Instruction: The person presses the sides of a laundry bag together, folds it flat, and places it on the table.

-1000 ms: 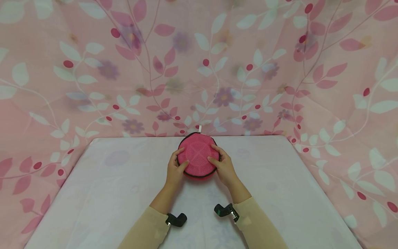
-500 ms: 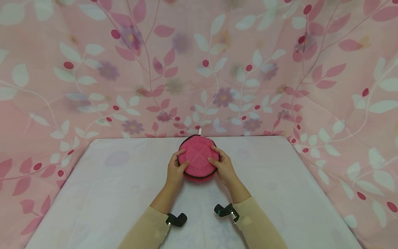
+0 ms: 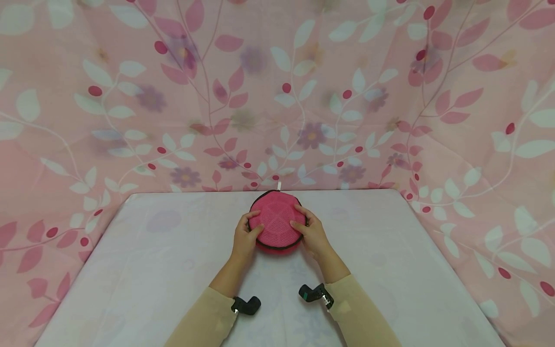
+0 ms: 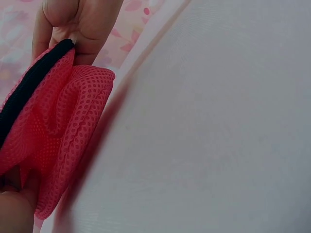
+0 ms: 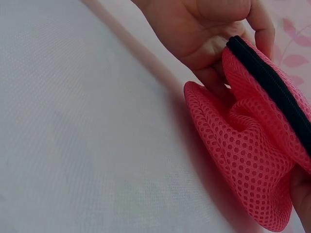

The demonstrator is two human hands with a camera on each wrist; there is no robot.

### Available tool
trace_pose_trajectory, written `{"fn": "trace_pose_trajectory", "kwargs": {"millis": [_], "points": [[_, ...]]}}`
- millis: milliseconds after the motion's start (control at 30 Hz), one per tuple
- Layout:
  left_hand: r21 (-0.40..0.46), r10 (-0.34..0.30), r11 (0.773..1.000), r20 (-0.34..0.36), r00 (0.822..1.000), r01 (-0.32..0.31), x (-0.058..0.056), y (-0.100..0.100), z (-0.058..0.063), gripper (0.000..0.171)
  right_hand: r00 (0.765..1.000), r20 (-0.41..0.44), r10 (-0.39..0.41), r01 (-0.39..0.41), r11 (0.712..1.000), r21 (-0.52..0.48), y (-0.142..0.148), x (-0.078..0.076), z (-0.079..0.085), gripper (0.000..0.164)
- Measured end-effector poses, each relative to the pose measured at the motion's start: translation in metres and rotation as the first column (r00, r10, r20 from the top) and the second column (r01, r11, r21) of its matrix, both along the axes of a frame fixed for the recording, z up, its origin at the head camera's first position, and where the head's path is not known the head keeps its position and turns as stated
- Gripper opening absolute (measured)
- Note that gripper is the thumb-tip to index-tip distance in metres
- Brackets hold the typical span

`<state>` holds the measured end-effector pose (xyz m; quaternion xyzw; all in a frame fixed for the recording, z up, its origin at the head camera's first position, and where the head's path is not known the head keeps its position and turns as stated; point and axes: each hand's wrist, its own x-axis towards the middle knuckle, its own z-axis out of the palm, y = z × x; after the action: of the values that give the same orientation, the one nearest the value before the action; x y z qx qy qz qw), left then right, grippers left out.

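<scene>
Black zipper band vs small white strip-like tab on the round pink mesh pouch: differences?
Colour: the black zipper band is dark; the small white tab is pale.
Extent: the band is long, the tab short.
Pose: the band curves along the rim; the tab juts outward.
Shared: both are at the edge of the round pink mesh pouch.

Held the bag [image 3: 277, 219] between the left hand [image 3: 245, 236] and the right hand [image 3: 315, 234], over the table [image 3: 130, 265], close to the middle of its back edge. Had a tab [image 3: 279, 185] poking out behind the bag. Had the left wrist camera [image 3: 248, 306] and right wrist camera [image 3: 315, 294] nearer the front, between the sleeves [image 3: 201, 318]. Had cloth [image 3: 269, 115] behind, left and right of the table.
</scene>
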<state>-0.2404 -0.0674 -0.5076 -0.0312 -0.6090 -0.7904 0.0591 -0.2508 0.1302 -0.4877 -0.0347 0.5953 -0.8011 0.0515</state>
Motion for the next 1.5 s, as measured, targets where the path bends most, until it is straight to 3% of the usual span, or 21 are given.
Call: {"fn": "trace_pose_trajectory", "kwargs": {"millis": [333,800,1167,1333,1500], "points": [[-0.028,-0.010,1.000,0.077,0.997,0.012,-0.0020,-0.0001,-0.0012,0.046,0.999,0.032,-0.018,0.016,0.999,0.050,-0.0002,-0.0006,-0.0009,0.058],[-0.087,0.011,0.996,0.116,0.993,-0.001,-0.0012,0.0010,-0.0018,0.046,0.999,0.042,-0.026,0.019,0.989,0.149,0.0040,-0.0007,-0.0054,0.057],[-0.135,-0.010,0.990,0.129,0.992,0.028,-0.0009,-0.0018,-0.0008,0.046,0.999,0.049,-0.003,-0.005,0.984,0.175,0.0066,0.0003,-0.0054,0.056],[-0.197,-0.025,0.979,0.122,0.992,0.049,0.0004,-0.0049,-0.0019,0.047,0.999,0.032,0.004,-0.011,0.973,0.233,0.0077,0.0003,-0.0064,0.055],[-0.321,-0.024,0.945,0.113,0.993,0.060,0.0035,-0.0078,-0.0015,0.047,0.999,0.020,0.036,-0.040,0.960,0.277,0.0090,0.0040,-0.0053,0.057]]}}
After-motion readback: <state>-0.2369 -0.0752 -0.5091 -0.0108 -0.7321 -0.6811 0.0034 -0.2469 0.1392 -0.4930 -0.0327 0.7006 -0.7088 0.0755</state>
